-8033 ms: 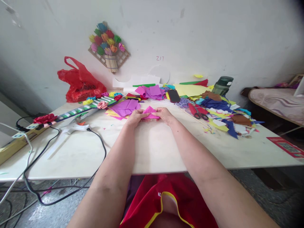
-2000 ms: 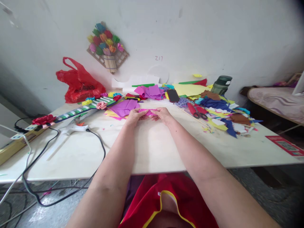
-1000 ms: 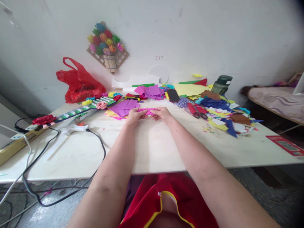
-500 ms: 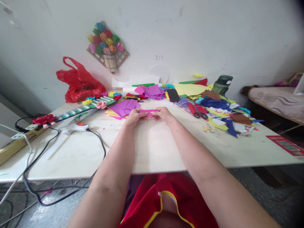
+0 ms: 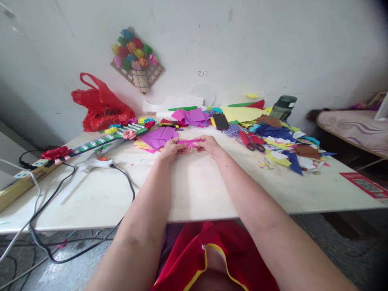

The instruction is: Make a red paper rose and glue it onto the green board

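Both hands meet over the middle of the table [image 5: 194,194], toward its far edge. The left hand [image 5: 172,148] and right hand [image 5: 209,146] each pinch one end of a narrow folded strip of pink paper [image 5: 188,142], fingers closed tight on it; the strip is held just above the tabletop, roughly level. A stack of purple paper sheets [image 5: 159,137] lies just beyond the left hand, near the far edge. Red scissors [image 5: 251,142] rest to the right among loose paper scraps [image 5: 285,151] at the far right corner. A glue gun [image 5: 93,163] with its black cable lies toward the left edge.

Assessment: the fold appears to be in progress. Good practice would be to keep both pinches even, align the long edges squarely, and crease by pressing against the table rather than in the air.
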The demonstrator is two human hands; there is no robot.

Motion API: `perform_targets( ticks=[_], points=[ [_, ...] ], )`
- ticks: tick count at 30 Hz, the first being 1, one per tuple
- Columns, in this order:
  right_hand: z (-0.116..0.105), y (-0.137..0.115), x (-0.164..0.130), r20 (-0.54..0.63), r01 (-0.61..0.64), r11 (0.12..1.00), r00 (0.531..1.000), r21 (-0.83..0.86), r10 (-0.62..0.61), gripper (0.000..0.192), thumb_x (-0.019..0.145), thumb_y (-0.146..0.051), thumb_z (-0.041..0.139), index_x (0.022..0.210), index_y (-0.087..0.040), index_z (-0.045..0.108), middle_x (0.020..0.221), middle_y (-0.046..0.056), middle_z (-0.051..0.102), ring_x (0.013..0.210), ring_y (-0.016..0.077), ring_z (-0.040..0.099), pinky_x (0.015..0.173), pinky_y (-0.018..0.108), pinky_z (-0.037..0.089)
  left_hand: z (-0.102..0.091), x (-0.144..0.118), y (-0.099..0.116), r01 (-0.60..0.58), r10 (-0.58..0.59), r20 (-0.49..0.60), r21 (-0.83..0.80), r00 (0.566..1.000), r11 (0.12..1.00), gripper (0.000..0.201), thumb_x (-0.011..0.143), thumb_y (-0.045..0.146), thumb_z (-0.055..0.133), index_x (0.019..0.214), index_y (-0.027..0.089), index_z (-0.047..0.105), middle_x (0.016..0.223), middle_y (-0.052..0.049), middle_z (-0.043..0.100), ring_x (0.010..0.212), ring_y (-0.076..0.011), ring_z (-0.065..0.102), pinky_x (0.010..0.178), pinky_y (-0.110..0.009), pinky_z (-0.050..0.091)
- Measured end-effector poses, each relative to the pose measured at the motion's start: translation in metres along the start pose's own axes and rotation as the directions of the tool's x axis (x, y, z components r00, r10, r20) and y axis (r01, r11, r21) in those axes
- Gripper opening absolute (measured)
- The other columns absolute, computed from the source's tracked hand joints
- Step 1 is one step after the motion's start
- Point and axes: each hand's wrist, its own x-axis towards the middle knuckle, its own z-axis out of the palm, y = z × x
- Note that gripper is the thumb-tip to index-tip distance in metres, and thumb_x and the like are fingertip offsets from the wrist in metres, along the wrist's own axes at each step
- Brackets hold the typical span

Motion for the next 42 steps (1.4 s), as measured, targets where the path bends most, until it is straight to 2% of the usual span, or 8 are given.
perform_targets(
  ticks=[10,17,26,34,42],
  points=[
    [-0.0015,-0.0019,-0.0003,-0.002,0.000,1.000,1.000,0.028,0.000,0.026,0.054,-0.017,0.080,0.078,-0.013,0.071,0.054,0.000,0.066,0.045,0.0090,0.057,0.047,0.021,0.048,0.0006,-0.0008,0.0013,0.014,-0.011,0.031,-0.083,0.999,0.996,0.018,0.070,0.004,0.064,0.087,0.008,0.063,0.067,-0.010,0.071,0.057,-0.0165,0.068,0.060,-0.025,0.056],
    [-0.0022,-0.0037,-0.0019,0.018,0.008,0.999,1.000,0.034,-0.008,0.022,0.055,-0.015,0.078,0.076,-0.014,0.071,0.053,0.000,0.066,0.045,0.0094,0.058,0.047,0.021,0.047,0.0017,-0.0029,0.0040,0.024,-0.023,0.008,-0.108,1.000,0.994,0.018,0.070,0.002,0.063,0.086,0.010,0.063,0.065,-0.008,0.070,0.056,-0.0171,0.068,0.057,-0.026,0.056],
    [-0.0017,-0.0060,-0.0043,0.031,0.021,0.999,0.999,0.038,-0.022,0.020,0.053,-0.017,0.077,0.072,-0.014,0.070,0.054,0.000,0.066,0.045,0.0102,0.058,0.046,0.022,0.047,-0.0002,-0.0016,0.0014,0.011,-0.006,0.038,-0.122,0.999,0.992,0.014,0.071,0.002,0.060,0.081,0.011,0.061,0.065,-0.008,0.070,0.056,-0.0166,0.068,0.058,-0.026,0.057],
    [-0.0027,-0.0051,-0.0038,0.062,0.043,0.998,0.997,0.044,-0.046,0.022,0.051,-0.021,0.079,0.071,-0.014,0.069,0.056,0.001,0.066,0.048,0.0109,0.058,0.050,0.024,0.050,-0.0010,-0.0010,0.0014,0.004,0.002,0.042,-0.135,0.999,0.991,0.013,0.070,0.002,0.060,0.080,0.011,0.060,0.066,-0.008,0.070,0.058,-0.0173,0.068,0.060,-0.027,0.057],
    [-0.0014,-0.0072,-0.0048,0.056,0.054,0.998,0.997,0.022,-0.055,0.015,0.055,-0.016,0.072,0.069,-0.014,0.068,0.053,-0.001,0.063,0.049,0.0102,0.056,0.053,0.026,0.050,0.0009,-0.0013,0.0037,0.029,-0.025,0.028,-0.134,0.999,0.991,0.014,0.070,0.003,0.059,0.081,0.010,0.062,0.069,-0.010,0.070,0.064,-0.0187,0.070,0.067,-0.030,0.057]
  ],
)
